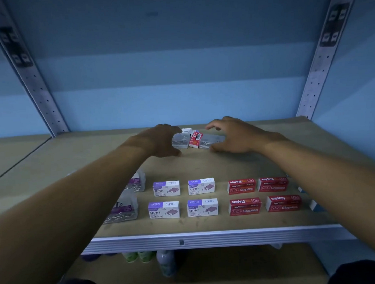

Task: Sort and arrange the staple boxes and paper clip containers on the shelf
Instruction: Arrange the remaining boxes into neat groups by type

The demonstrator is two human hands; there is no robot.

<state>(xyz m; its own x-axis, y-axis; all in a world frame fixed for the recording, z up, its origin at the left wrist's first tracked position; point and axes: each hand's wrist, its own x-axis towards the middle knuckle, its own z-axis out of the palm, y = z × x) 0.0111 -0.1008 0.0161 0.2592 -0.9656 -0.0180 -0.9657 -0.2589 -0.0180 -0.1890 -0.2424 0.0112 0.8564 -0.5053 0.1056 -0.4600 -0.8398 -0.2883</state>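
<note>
At the back of the shelf (204, 162), a small unsorted cluster sits between the person's two hands: a clear paper clip container (180, 141) on the left, a red staple box (196, 139) leaning askew in the middle with a white box (186, 131) behind it, and a second clear container (212, 140) on the right. The likely trouble is that closing both hands at once would squeeze the cluster, tipping the red box or popping a clear lid and spilling clips; the forearms also pass low over the sorted purple boxes (184, 198) and red boxes (264, 195) in front and could knock them out of line. The left hand (163, 140) curls against the left container, whether gripping cannot be told. The right hand (231, 136) is spread, fingers arched above the right container, thumb near its front edge.
</note>
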